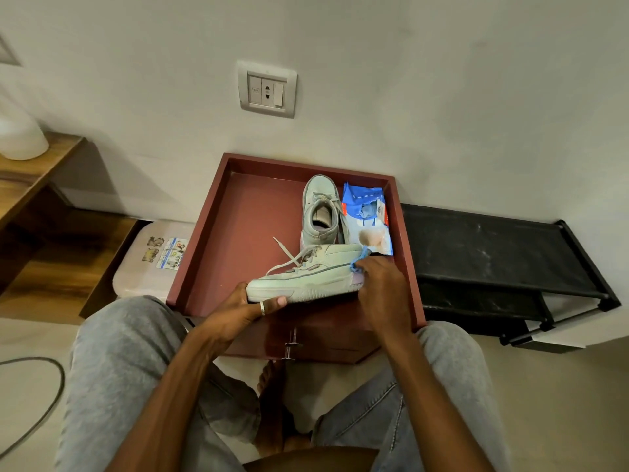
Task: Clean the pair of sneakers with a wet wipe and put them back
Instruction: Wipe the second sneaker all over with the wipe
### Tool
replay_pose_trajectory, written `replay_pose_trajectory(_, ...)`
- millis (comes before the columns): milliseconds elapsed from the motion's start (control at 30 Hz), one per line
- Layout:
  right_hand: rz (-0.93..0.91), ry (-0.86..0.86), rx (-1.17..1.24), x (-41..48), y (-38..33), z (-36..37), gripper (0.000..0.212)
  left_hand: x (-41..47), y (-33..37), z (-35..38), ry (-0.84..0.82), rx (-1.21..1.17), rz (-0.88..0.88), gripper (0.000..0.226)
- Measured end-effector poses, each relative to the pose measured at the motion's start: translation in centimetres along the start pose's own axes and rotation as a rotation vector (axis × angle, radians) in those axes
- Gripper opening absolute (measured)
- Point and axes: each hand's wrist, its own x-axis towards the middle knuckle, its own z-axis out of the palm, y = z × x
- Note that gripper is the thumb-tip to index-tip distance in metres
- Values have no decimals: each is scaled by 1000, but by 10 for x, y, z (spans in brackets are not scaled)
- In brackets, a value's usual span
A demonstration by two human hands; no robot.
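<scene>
Left hand (253,306) is gripping near sneaker (306,277) at the toe end, fingers wrapping the sole. Right hand (381,287) is pinching blue wipe (360,258) against its heel. Other sneaker (320,212) is sitting farther back in red drawer (211,240), beside wipe pack (367,219).

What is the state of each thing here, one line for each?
held sneaker: on its side, gripped at the toe by the left hand.
wet wipe: bunched in the right hand, against the held sneaker's heel.
second sneaker: upright in the tray, untouched.
wipe pack: open, lying beside the second sneaker.
</scene>
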Motion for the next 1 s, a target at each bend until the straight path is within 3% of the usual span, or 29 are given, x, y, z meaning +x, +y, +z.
replay_pose_trajectory(167,-128,-42,94,-52,-66,20,39,0,0,-3,-24,-6,-1,49)
replay_pose_trajectory(267,-205,-77,86,-54,-65,14,39,-1,1,0,-13,-10,-7,41)
replay_pose_trajectory(500,-39,13,28,-23,-28,4,33,3,-2,0,-1,-12,-13,31)
replay_pose_trajectory(667,-118,-30,174,-54,-84,21,35,1,-4,-2,27,-28,-46,50)
replay_pose_trajectory(800,-222,-81,129,-50,-78,14,36,3,-7,-7,26,-7,-70,71)
replay_pose_trajectory(933,-77,6,112,-28,-40,3,37,1,-4,-3,16,-11,-48,48)
replay_pose_trajectory(1000,-100,-33,138,-24,-48,2,39,2,-5,-2,48,-36,-45,51)
